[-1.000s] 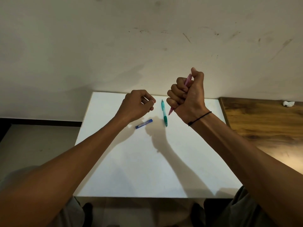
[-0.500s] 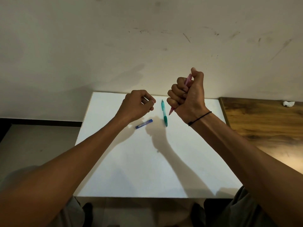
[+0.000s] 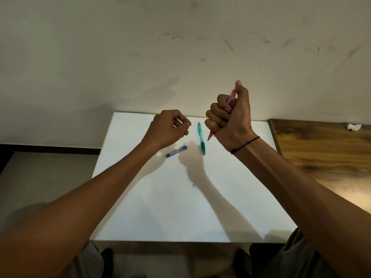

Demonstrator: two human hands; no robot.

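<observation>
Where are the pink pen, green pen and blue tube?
pink plastic pen (image 3: pixel 230 96), head view, upper barrel.
green plastic pen (image 3: pixel 201 138), head view, mid barrel.
small blue plastic tube (image 3: pixel 176 151), head view, its middle.

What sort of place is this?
Likely a plain study room: white table against a scuffed wall, wooden desk beside it, teal pen lying there, pink pen in the right hand.

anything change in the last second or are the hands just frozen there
Nothing visibly changed. The right hand still grips the pink pen above the white table, the left hand stays curled with its fingers closed, and the teal pen and blue tube lie where they were.
</observation>
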